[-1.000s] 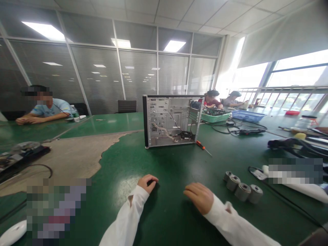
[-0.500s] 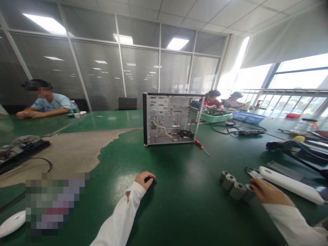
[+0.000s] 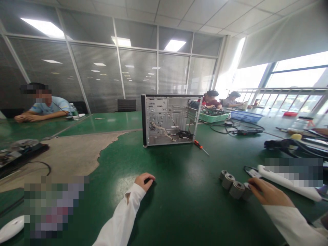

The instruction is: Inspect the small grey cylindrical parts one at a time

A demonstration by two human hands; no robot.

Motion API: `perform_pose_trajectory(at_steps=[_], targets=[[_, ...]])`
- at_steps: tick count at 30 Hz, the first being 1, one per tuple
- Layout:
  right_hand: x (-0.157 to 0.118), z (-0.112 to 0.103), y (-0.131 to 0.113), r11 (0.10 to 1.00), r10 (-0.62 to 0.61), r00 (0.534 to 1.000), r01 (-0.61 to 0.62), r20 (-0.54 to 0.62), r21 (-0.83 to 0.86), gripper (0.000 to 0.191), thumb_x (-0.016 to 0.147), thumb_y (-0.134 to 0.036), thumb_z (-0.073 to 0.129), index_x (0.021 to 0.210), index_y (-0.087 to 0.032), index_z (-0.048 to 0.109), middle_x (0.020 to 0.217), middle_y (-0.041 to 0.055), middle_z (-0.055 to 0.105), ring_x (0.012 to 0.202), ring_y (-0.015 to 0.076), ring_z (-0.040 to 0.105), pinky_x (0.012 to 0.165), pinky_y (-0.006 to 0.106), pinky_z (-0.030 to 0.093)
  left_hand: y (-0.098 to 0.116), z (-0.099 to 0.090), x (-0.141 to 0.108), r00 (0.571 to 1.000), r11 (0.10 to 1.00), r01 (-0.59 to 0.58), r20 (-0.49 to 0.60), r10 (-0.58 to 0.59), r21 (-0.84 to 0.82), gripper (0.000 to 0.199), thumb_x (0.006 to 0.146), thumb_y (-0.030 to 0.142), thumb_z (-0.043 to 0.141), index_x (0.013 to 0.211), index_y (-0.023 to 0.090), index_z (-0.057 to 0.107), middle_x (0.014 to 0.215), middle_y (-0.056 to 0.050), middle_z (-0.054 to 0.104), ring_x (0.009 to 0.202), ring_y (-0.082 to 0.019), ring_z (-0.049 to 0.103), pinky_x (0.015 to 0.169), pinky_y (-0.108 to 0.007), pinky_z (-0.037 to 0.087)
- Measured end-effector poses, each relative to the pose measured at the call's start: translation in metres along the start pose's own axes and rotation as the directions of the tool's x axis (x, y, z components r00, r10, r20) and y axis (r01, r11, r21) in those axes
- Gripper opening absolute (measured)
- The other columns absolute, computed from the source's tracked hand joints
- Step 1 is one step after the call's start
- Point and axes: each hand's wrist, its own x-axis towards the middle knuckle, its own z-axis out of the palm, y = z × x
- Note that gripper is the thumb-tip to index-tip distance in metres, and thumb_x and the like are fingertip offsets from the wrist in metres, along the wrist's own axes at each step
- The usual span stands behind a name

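Far left edge, lower corner: white rounded object (image 3: 11,229), partly cut off by the frame. Above it, mid-left: dark electronic unit (image 3: 24,153), lying at the edge of a tan patch (image 3: 77,150) in the green table (image 3: 166,194). Upper left: seated co-worker (image 3: 52,106) in a light blue top, forearms on the table. Left of centre, behind the far table edge: dark chair (image 3: 126,105).

Lower centre: left hand (image 3: 145,181), white sleeve, low at the table surface; fingers loosely curled, thumb a little apart from them. Centre, beyond the hand: computer case (image 3: 176,118), upright, side open, wires and a black fan inside. At its lower right corner: screwdriver (image 3: 201,147), orange and black handle, shaft pointing to the lower right.

Right of centre: green basket (image 3: 214,118), filled with parts. Right, lower half: four grey cylinders (image 3: 237,191), standing close together in a slanting row. Farther back: blue basket (image 3: 247,118). Lower right: right hand (image 3: 273,193), thumb and fingertips at the rightmost cylinder; contact apparent, firm clamping cannot be told. Just beyond the hand: long white object (image 3: 289,182), lying aslant.
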Motion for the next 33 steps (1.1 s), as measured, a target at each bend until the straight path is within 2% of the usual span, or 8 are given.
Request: perform_pose_trajectory(at_steps=[7,9,13,16,20,28,30,33], targets=[[-0.003,0.006,0.021,0.997,-0.073,0.995,0.073,0.065,0.001,0.024,0.071,-0.039,0.042,0.073,-0.021,0.059,0.075,0.003,0.062,0.068,0.0179,0.059,0.059,0.028,0.048,-0.004,0.0,-0.001,1.0,1.0,-0.011,0.003,0.011,0.01,0.019,0.065,0.013,0.046,0.073,0.013,0.063,0.077,-0.007,0.065,0.077,-0.017,0.058,0.074,-0.028,0.044],[-0.004,0.007,0.024,0.992,-0.125,0.992,0.126,0.029,-0.032,0.024,0.07,-0.04,0.046,0.077,-0.022,0.06,0.078,0.0027,0.063,0.071,0.0182,0.059,0.062,0.028,0.048,-0.004,0.001,-0.001,1.0,1.0,-0.015,0.004,0.015,0.012,0.019,0.066,0.013,0.046,0.073,0.013,0.063,0.076,-0.007,0.065,0.077,-0.017,0.058,0.074,-0.028,0.043],[-0.011,0.003,0.01,0.962,-0.253,0.961,0.237,-0.112,-0.138,0.037,0.069,-0.042,0.048,0.098,-0.02,0.054,0.094,0.0063,0.06,0.083,0.021,0.057,0.07,0.032,0.045,-0.004,0.002,-0.001,1.0,1.0,-0.009,-0.002,0.01,0.017,0.019,0.065,0.014,0.046,0.073,0.013,0.063,0.076,-0.006,0.065,0.076,-0.017,0.058,0.074,-0.028,0.044],[-0.016,-0.002,-0.009,0.934,-0.324,0.945,0.312,-0.047,-0.175,0.043,0.067,-0.046,0.05,0.103,-0.022,0.052,0.096,0.0051,0.059,0.083,0.0209,0.056,0.067,0.031,0.044,-0.003,0.002,0.0,1.0,1.0,-0.016,0.0,0.016,0.014,0.019,0.066,0.014,0.046,0.074,0.013,0.063,0.076,-0.006,0.065,0.076,-0.016,0.058,0.073,-0.027,0.044],[-0.018,-0.001,-0.02,0.922,-0.327,0.945,0.318,-0.007,-0.22,0.04,0.067,-0.045,0.049,0.1,-0.023,0.054,0.096,0.0056,0.059,0.083,0.0223,0.055,0.068,0.034,0.042,-0.004,0.002,0.0,1.0,1.0,-0.019,-0.009,0.019,0.013,0.018,0.065,0.014,0.046,0.072,0.015,0.063,0.076,-0.005,0.065,0.076,-0.016,0.058,0.073,-0.027,0.044],[-0.016,0.004,-0.027,0.928,-0.279,0.959,0.283,0.052,-0.242,0.035,0.07,-0.026,0.041,0.103,-0.021,0.051,0.101,0.0087,0.056,0.09,0.025,0.05,0.068,0.036,0.04,-0.002,0.001,-0.001,0.999,1.0,-0.021,-0.027,0.021,-0.001,0.017,0.065,0.015,0.047,0.071,0.017,0.063,0.074,-0.004,0.065,0.076,-0.016,0.058,0.073,-0.028,0.044],[-0.012,0.002,-0.03,0.93,-0.269,0.958,0.284,0.095,-0.235,0.037,0.07,-0.025,0.042,0.105,-0.022,0.05,0.099,0.0088,0.056,0.09,0.0251,0.05,0.067,0.035,0.04,-0.002,0.001,-0.002,0.999,1.0,-0.02,-0.028,0.02,0.006,0.017,0.065,0.015,0.047,0.071,0.017,0.063,0.075,-0.003,0.065,0.076,-0.016,0.058,0.073,-0.028,0.044],[-0.006,-0.002,-0.033,0.942,-0.248,0.964,0.264,0.1,-0.208,0.035,0.069,-0.027,0.042,0.102,-0.023,0.052,0.094,0.0081,0.059,0.088,0.0253,0.049,0.069,0.037,0.038,-0.003,0.001,-0.002,0.999,1.0,-0.025,-0.023,0.026,0.014,0.018,0.065,0.015,0.047,0.071,0.017,0.063,0.075,-0.003,0.065,0.076,-0.016,0.058,0.073,-0.028,0.044]])
